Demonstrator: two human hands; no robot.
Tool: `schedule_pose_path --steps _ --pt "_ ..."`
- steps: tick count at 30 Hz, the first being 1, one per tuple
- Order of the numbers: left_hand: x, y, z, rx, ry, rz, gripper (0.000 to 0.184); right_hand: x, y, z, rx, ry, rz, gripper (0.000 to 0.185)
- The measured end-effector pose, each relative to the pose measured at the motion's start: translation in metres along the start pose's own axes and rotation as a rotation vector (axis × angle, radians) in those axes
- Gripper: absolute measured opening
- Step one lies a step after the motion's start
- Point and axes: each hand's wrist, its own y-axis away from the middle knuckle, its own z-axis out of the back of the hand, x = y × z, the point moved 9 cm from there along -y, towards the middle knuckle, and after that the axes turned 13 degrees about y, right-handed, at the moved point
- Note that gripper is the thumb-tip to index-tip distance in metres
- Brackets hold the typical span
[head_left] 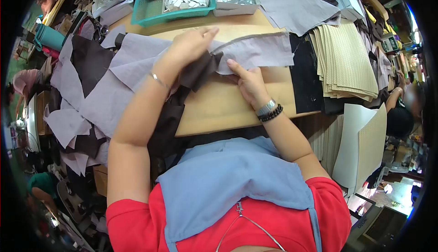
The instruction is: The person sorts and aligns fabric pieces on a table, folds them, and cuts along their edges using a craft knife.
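My right hand pinches a light grey piece of fabric at its near edge, thumb on top. This piece has a darker strip along its far edge and lies over the wooden board. My left hand is just to the left, above bunched dark brown fabric. Its fingers are bent and drawn together, and whatever they may hold is hidden. More grey fabric pieces spread out under and beyond my left forearm, with dark pieces among them.
The wooden board lies before me. At its far side are a teal basket holding pale flat pieces and a white box of small shiny parts. Cream textured sheets are stacked right. Scissors lie far left. Other people are at the sides.
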Motion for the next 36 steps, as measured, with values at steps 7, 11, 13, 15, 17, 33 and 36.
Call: schedule_pose_path --steps 7,11,13,15,17,33,36 --pt "0.003 0.006 -0.023 0.525 0.28 0.453 0.078 0.034 -0.005 0.004 0.161 -0.264 0.095 0.036" --pt "-0.007 0.022 -0.067 0.688 0.554 0.277 0.036 0.03 -0.001 0.016 0.128 -0.17 0.077 0.041" --pt "0.003 0.018 -0.071 0.648 0.659 0.271 0.035 0.027 0.007 0.022 0.079 -0.086 0.085 0.044" --pt "0.008 0.023 -0.066 0.49 0.742 0.362 0.037 0.02 0.016 0.031 0.067 0.007 0.033 0.044" --pt "0.0 0.029 -0.076 0.567 1.276 0.366 0.038 0.018 0.019 0.038 0.028 0.008 0.041 0.042" --pt "0.024 0.03 -0.072 0.338 1.083 0.313 0.03 0.046 0.035 0.06 -0.292 0.322 0.532 0.039" --pt "0.002 0.019 -0.05 0.349 0.846 0.218 0.02 0.054 0.055 0.064 -0.356 0.46 0.588 0.04"
